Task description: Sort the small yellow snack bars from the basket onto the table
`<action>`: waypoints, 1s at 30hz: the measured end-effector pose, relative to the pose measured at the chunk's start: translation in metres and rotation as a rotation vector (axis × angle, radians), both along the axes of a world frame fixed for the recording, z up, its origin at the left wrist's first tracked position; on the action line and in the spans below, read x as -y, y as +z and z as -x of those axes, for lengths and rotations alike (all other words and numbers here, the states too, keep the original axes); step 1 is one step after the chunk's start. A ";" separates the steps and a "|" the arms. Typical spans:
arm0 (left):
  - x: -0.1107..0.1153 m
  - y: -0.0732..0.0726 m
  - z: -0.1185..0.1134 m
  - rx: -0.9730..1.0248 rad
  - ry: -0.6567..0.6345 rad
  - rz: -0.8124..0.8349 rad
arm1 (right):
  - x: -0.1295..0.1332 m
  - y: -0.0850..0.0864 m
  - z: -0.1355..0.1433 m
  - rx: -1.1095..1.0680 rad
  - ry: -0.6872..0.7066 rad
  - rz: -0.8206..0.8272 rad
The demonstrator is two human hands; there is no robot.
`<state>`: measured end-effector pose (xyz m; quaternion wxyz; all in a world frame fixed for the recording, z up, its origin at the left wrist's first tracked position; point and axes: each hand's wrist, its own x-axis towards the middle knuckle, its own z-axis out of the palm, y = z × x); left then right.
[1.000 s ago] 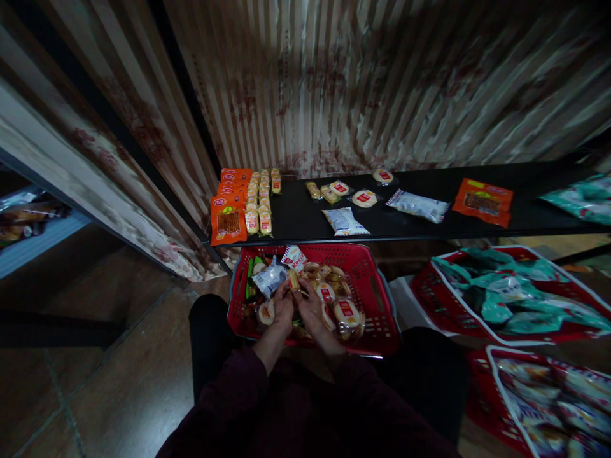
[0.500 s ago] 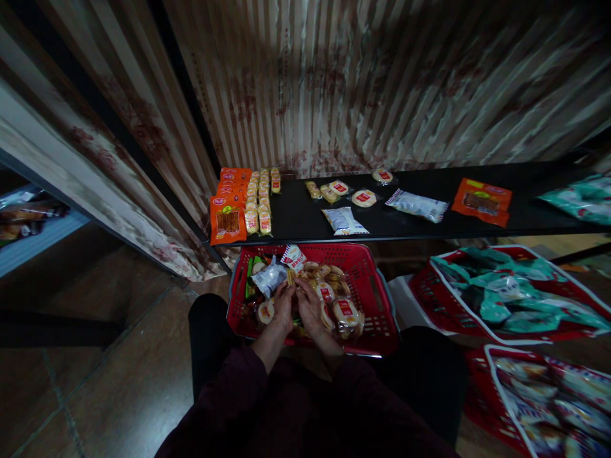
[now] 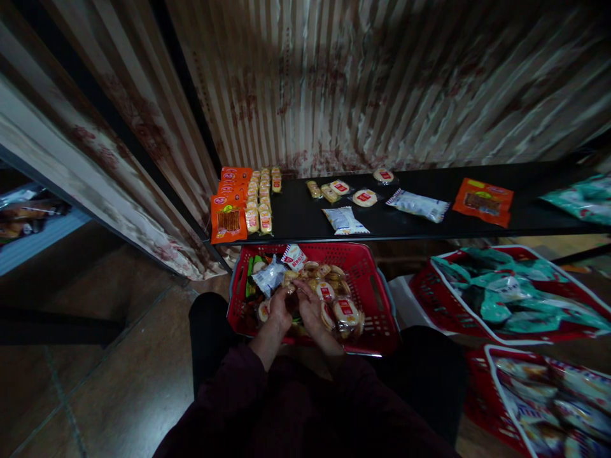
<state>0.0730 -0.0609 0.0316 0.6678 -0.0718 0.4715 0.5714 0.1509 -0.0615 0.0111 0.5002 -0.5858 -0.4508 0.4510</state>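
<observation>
My left hand (image 3: 279, 310) and my right hand (image 3: 310, 306) meet low over a red plastic basket (image 3: 365, 257) between my knees. Their fingers are closed toward each other around a small wrapped snack (image 3: 289, 278). It is yellowish with shiny film, and the fingers mostly cover it. Round cookies in clear wrap (image 3: 347, 313) with red labels lie by the right hand. Past the left fingertips are a silver-white packet (image 3: 270, 276) and a red-and-white packet (image 3: 293, 256). Part of the basket's contents is hidden beneath my hands.
A black shelf (image 3: 296, 219) crosses just behind the basket. On its left stand rows of orange packets (image 3: 228, 219) and small yellow cakes (image 3: 265, 219); scattered snacks lie farther right. Red baskets of green packets (image 3: 510, 296) and white-blue packets (image 3: 580, 413) sit at the right.
My fingertips have drawn in and lowered slightly over the snack, which stood more upright and visible between them before. The shelf and the baskets look the same.
</observation>
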 end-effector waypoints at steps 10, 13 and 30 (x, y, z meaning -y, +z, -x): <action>0.004 0.021 0.004 0.136 -0.011 0.049 | -0.001 -0.001 0.000 -0.084 -0.031 0.016; 0.004 0.023 0.004 0.136 0.002 0.058 | -0.002 -0.003 0.001 -0.084 -0.032 0.027; 0.001 0.018 0.003 0.100 0.039 0.067 | -0.002 0.003 0.001 0.076 0.003 0.016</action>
